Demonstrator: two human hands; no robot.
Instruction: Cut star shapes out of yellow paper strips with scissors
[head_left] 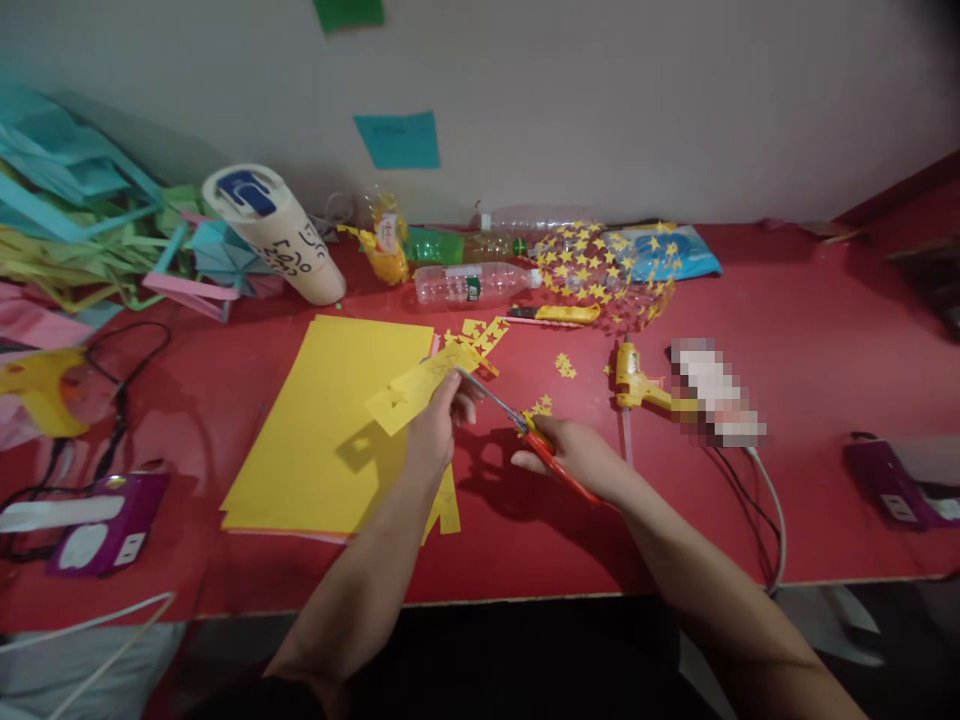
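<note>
My left hand (441,420) pinches a yellow paper strip (409,390) that bears star outlines and a cut-out. Red-handled scissors (551,455) are gripped in my right hand (577,452), and their blade tips meet the strip beside my left fingers. Beneath the strip lies a stack of yellow paper sheets (307,450). Small yellow stars (565,365) lie loose on the red table, with more just behind the scissors. Strips with star-shaped holes (487,338) rest past the stack's far right corner.
Along the wall stand a white tumbler (281,235), plastic bottles (472,285) and a star-covered clear ball (585,262). A yellow cutter (559,314) and glue gun (637,380) lie nearer. Cables and purple power strips (109,525) flank both sides; folded paper shapes (67,190) fill the left.
</note>
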